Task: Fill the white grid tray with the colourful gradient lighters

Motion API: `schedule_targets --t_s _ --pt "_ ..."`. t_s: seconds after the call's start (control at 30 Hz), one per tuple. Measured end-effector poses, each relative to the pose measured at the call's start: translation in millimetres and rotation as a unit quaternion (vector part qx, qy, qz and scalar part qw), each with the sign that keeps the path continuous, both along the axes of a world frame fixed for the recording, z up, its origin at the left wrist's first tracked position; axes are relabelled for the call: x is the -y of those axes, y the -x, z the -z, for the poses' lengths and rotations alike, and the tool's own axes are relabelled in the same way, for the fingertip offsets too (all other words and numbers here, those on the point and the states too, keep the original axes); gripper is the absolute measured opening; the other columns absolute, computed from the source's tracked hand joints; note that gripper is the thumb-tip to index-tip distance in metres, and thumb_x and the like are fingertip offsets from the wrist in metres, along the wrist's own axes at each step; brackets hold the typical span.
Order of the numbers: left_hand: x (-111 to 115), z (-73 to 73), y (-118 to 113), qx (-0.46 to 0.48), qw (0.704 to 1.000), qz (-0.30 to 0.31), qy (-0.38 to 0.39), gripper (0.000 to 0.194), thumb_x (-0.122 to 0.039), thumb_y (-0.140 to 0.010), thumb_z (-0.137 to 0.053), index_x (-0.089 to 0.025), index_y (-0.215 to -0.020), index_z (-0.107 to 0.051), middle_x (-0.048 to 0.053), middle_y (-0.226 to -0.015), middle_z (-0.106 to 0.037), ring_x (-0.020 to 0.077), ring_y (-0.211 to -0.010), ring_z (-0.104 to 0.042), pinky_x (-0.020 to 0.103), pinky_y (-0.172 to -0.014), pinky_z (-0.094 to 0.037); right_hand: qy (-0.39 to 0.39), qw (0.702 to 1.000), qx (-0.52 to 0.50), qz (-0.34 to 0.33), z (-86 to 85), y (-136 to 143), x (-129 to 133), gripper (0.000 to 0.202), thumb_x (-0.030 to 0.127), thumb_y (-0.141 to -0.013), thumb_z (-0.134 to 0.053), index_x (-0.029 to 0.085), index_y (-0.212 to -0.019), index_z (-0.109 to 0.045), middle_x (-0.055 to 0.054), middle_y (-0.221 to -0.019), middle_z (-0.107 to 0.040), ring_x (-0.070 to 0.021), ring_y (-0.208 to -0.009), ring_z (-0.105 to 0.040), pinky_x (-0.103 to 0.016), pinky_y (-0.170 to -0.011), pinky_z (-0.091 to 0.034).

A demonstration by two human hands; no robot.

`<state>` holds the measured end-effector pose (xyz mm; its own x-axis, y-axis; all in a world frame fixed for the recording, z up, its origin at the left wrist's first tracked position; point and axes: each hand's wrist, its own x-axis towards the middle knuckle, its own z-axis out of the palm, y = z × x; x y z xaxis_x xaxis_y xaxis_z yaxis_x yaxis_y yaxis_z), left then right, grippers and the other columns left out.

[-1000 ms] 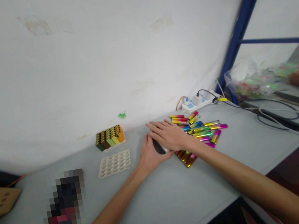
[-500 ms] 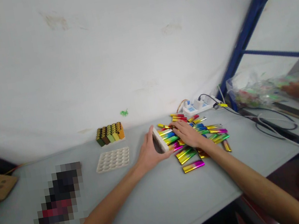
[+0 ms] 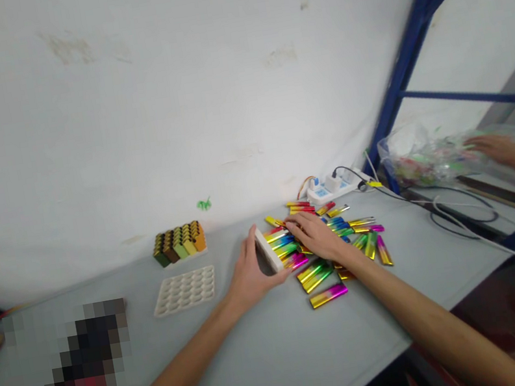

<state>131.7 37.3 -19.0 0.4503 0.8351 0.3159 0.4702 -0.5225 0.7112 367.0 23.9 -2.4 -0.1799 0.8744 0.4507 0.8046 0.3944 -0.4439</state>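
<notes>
Your right hand (image 3: 313,236) has moved onto the shiny lighters (image 3: 329,295), its grip unclear; your left hand (image 3: 247,275) clamps the tilted tray (image 3: 268,250).

Here's the white tray (image 3: 269,252), tipped up on edge in the left hand (image 3: 247,275), with shiny tubes (image 3: 318,273) lying sideways right up by it. The right hand (image 3: 315,236) is on the pile: gold, green, blue, red and magenta, loosely heaped, some overlapping, others apart.
</notes>
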Motion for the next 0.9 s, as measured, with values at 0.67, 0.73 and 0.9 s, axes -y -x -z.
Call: schedule_targets --t_s 0.67,0.73,0.9 --pt "2.0 0.2 0.9 0.012 1.0 0.013 0.006 0.122 -0.047 -0.07 -0.087 -0.024 -0.164 -0.011 0.015 -0.145 -0.049 0.0342 -0.134 -0.054 0.049 -0.113 -0.044 0.078 0.971 0.208 0.091 -6.1 -28.6 -77.6 0.035 0.029 -0.107 -0.044 0.011 -0.125 -0.067 -0.02 -0.127 -0.069 -0.0266 -0.121 -0.063 -0.04 -0.109 -0.042" --pt "1.7 1.8 1.4 0.011 1.0 0.014 0.007 0.122 -0.047 -0.071 -0.087 -0.025 -0.164 -0.011 0.015 -0.145 -0.049 0.0343 -0.134 -0.054 0.049 -0.112 -0.045 0.083 0.971 0.208 0.084 -0.9 -31.9 -71.9 0.036 0.029 -0.108 -0.042 0.011 -0.124 -0.068 -0.02 -0.124 -0.071 -0.0262 -0.117 -0.065 -0.039 -0.106 -0.043" --pt "1.6 3.6 1.9 0.021 1.0 0.017 -0.001 0.122 -0.046 -0.071 -0.089 -0.032 -0.163 -0.011 0.015 -0.148 -0.048 0.037 -0.134 -0.053 0.056 -0.112 -0.045 0.088 0.975 0.199 0.037 -7.0 -39.9 -48.5 0.034 0.03 -0.108 -0.043 0.013 -0.113 -0.073 -0.015 -0.114 -0.075 -0.0224 -0.107 -0.068 -0.034 -0.099 -0.046"
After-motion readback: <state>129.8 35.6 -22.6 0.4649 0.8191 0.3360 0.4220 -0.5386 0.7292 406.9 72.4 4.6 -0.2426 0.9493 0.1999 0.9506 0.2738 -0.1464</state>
